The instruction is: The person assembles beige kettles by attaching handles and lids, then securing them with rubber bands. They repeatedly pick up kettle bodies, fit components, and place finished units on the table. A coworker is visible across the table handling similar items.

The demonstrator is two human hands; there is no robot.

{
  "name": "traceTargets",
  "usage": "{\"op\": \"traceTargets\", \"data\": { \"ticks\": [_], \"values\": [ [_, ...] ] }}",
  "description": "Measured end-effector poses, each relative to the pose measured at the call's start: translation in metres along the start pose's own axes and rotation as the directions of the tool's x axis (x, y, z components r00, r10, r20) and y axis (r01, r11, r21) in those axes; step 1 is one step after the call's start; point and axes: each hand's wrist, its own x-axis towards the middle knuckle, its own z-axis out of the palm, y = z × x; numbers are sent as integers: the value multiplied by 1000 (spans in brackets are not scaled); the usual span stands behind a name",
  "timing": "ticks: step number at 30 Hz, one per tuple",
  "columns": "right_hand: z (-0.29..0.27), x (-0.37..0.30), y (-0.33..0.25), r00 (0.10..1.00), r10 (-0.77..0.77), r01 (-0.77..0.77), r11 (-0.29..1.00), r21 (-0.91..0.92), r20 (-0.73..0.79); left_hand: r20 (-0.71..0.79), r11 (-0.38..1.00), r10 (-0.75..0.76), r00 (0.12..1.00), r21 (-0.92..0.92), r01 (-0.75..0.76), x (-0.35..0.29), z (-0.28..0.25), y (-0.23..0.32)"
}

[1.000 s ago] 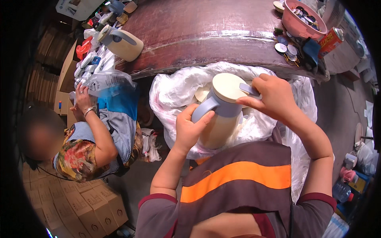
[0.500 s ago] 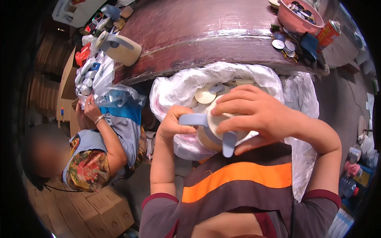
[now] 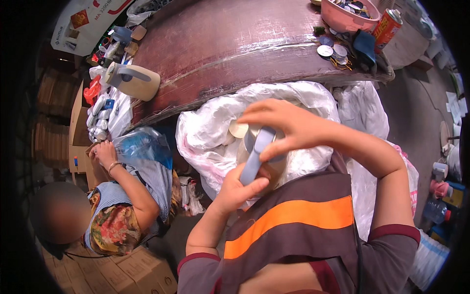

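- My left hand [image 3: 234, 191] sits just below the middle of the frame, fingers closed around the lower end of a blue-grey plastic handle [image 3: 254, 156].
- My right hand [image 3: 289, 128] comes in from the right, its fingers curled and gripping the top of the same handle and the beige plastic jug body [image 3: 270, 172] that it belongs to.
- The jug is close to my chest at the centre of the frame, mostly hidden by both hands; I cannot tell how far it is tilted.
- Right behind it lies a crumpled white plastic bag [image 3: 210, 128], open, with round cream lids [image 3: 238, 129] showing inside.
- Above the bag runs the dark reddish-brown tabletop [image 3: 230, 44].
- On its left end, in the upper left of the frame, a second beige jug with a blue-grey handle [image 3: 132, 79] lies on its side.
- In the upper right sit a pink plastic bowl [image 3: 348, 17] of small parts and an orange spray can [image 3: 387, 28].
- At lower left another person in a striped top sits low, one hand [image 3: 104, 154] with a bracelet reaching up beside a blue plastic bag [image 3: 143, 146].
- Cardboard boxes [image 3: 122, 272] fill the bottom left.
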Motion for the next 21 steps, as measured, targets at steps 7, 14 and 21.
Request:
{"op": "traceTargets", "data": {
  "ticks": [7, 14, 21],
  "values": [
    [-88, -33, 146, 730, 338, -655, 594, -467, -594, -244, 903, 60, 968, -400, -157, 38, 1, 9],
    [-113, -104, 221, 656, 218, -754, 242, -611, -723, -228, 899, 70, 971, -408, -160, 58, 3, 11],
    [-109, -83, 226, 747, -5, -640, 268, -720, -665, -272, 920, 61, 960, -358, -160, 56, 10, 9]
  ]
}}
